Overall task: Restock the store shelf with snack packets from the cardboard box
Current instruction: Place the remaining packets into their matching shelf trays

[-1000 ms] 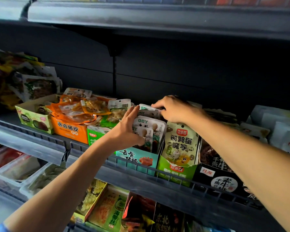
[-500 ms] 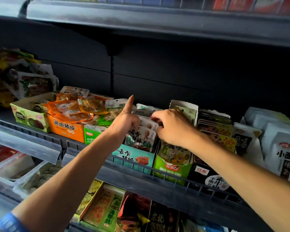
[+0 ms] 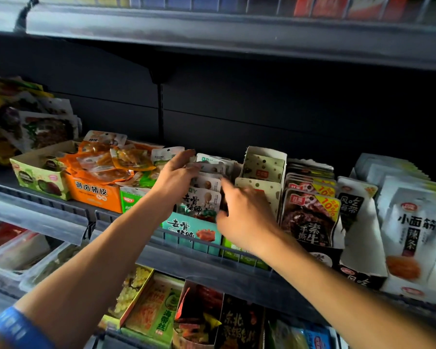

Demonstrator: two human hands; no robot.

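A row of white-and-teal snack packets (image 3: 204, 200) stands in a teal display box (image 3: 192, 229) on the middle shelf (image 3: 61, 217). My left hand (image 3: 174, 176) lies against the left side of that row with its fingers stretched out over the packet tops. My right hand (image 3: 239, 214) is just right of the packets, blurred, with fingers reaching toward the row; whether it pinches a packet cannot be made out. It covers the green box behind it. No cardboard supply box is in sight.
Left of the teal box sit an orange box (image 3: 96, 195) heaped with loose packets and a green box (image 3: 39, 178). To the right stand spotted cream packets (image 3: 263, 166), dark beef-style packets (image 3: 310, 217) and white packets (image 3: 413, 233). A lower shelf holds more snacks (image 3: 156, 313).
My right hand has dropped from the packet tops to the right side of the row. My left hand has shifted from a raised finger to lying flat along the packets.
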